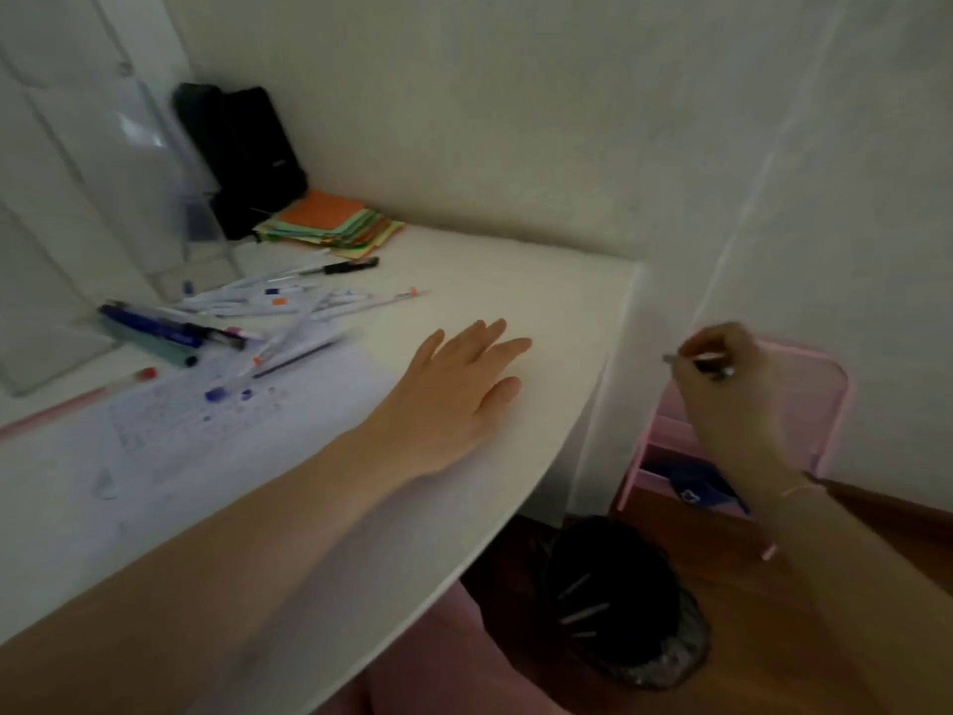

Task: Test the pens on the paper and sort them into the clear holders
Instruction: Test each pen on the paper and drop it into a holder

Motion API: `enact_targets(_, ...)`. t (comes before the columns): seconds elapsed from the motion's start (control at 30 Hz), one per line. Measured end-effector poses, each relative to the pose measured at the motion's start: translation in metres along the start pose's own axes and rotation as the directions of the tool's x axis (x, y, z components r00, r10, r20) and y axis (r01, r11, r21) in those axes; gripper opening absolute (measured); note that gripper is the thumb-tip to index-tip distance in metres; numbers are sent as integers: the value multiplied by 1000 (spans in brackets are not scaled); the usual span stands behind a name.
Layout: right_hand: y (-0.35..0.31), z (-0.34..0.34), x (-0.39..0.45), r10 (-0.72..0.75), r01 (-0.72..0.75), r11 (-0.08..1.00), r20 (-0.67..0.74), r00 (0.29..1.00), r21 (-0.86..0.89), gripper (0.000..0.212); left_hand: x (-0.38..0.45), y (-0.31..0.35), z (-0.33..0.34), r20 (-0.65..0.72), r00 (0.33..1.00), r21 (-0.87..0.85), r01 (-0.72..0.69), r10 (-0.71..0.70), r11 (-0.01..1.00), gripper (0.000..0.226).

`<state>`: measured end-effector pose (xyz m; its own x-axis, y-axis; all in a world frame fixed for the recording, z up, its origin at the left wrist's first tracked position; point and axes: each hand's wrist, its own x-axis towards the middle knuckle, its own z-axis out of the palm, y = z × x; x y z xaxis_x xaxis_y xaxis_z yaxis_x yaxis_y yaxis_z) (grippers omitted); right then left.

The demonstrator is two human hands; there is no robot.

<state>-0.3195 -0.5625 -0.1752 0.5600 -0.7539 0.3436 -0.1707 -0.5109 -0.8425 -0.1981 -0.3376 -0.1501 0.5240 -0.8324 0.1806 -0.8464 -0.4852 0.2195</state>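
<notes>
White desk (515,281), left hand (454,389) flat, fingers straight, right hand (732,394) pinching pen (714,366) beyond edge

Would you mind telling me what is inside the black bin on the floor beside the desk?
Inside the black bin a few thin pale sticks, probably discarded pens, lie against the dark lining. What lies deeper is lost in shadow. The right hand holds a pen in the air above it.

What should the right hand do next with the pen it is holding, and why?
Probably let go of it. The right hand pinches a pen off the desk edge, above the black bin that already holds some pens.
</notes>
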Motion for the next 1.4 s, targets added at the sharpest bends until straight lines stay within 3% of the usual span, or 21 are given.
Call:
enact_targets(0.1, 66, 11, -26, 157, -108, 963, 189, 969, -248, 5, 5, 1, 12, 84, 995, -12, 46, -44, 999, 47)
enact_targets(0.23, 126, 32, -59, 350, -176, 891, 388, 852, -418, 8, 4, -1, 15, 82, 995, -35, 58, -55, 998, 46)
enact_targets(0.4, 155, 43, -70, 488, -259, 828, 412, 770, -497, 15, 1, 0, 14, 59, 997, -43, 58, -55, 997, 54)
enact_targets(0.5, 155, 44, -64, 504, -278, 814, 382, 775, -509, 15, 1, 0, 14, 55, 997, -45, 52, -50, 998, 46)
enact_targets(0.57, 137, 39, -54, 454, -298, 831, 263, 851, -470, 14, 1, 0, 13, 49, 997, -50, 55, -52, 997, 46)
enact_targets(0.63, 104, 31, -41, 359, -310, 893, 99, 928, -325, 17, 1, 1, 13, 47, 997, -49, 63, -61, 997, 47)
enact_targets(0.77, 4, 29, -11, 36, -45, 997, -132, 991, -69, 18, 7, 1, 1, 102, 991, -133, 104, -90, 986, 44)
enact_targets(0.87, -72, 45, 4, -231, 245, 967, -152, 961, 77, 23, 8, -5, -18, 26, 972, -418, 223, -234, 880, 29)
enact_targets(0.97, -121, 84, 5, -388, 382, 915, 23, 921, 131, 22, -7, -28, -35, -181, 923, -410, 242, -338, 879, 18)
enact_targets(1.07, -153, 137, -7, -483, 474, 874, 316, 817, 111, 27, -37, -65, -48, -275, 869, -265, 344, -412, 901, 20)
enact_targets(1.2, -174, 196, -31, -476, 670, 742, 727, 496, 29, 36, -84, -108, -58, -306, 804, -127, 497, -510, 859, 16)
enact_targets(1.27, -181, 216, -37, -425, 784, 618, 819, 386, -49, 37, -102, -121, -62, -327, 768, -116, 546, -551, 830, 15)
enact_targets(1.4, -190, 232, -40, -431, 884, 450, 837, 337, -124, 28, -120, -138, -67, -333, 723, -164, 587, -605, 792, 13)
